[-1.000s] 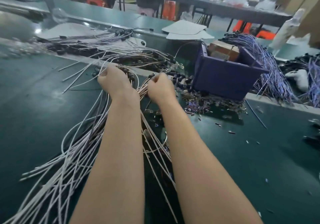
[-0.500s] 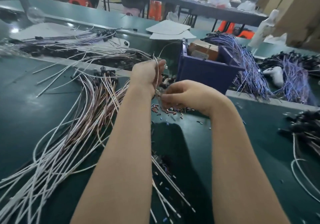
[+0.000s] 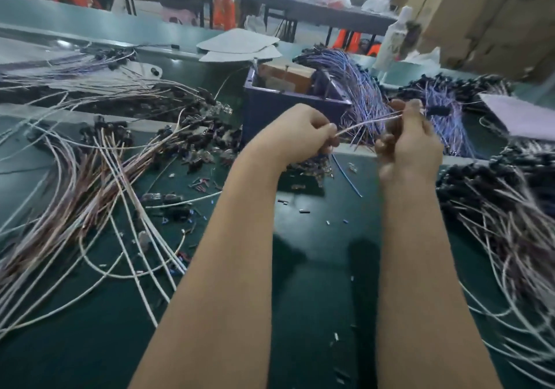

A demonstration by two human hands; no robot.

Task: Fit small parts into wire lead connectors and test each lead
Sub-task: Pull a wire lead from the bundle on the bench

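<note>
Dark green matting covers the table [image 3: 324,268], and behind it the workshop shows more benches and stacked cardboard boxes [image 3: 480,13]. Held in the air above the table, 1 thin pale wire lead [image 3: 366,123] runs almost level between 2 hands. The left hand [image 3: 303,136] has its fingers curled in and pinches the lead's left end between thumb and forefinger. The right hand [image 3: 411,145] pinches the other end at its thumb tip, with the lower fingers folded toward the palm. A dark, blurred connector [image 3: 437,110] shows just past the right thumb; whether it belongs to the held lead cannot be told.

Just behind the hands stands a dark blue bin [image 3: 270,109] with a brown box [image 3: 288,74] inside it. A bundle of purple wires [image 3: 360,88] lies to the right of the bin. Below the hands, small parts [image 3: 303,211] are scattered over the table, and a loose blue wire [image 3: 348,175] lies near them.

On the left, a broad pile of white and brown leads [image 3: 90,184] fans across the table, the black connectors bunched at its far end. On the right lies another heap of leads with black ends [image 3: 495,202]. Farther back, pale paper sheets [image 3: 240,44] lie flat beyond the bin.
</note>
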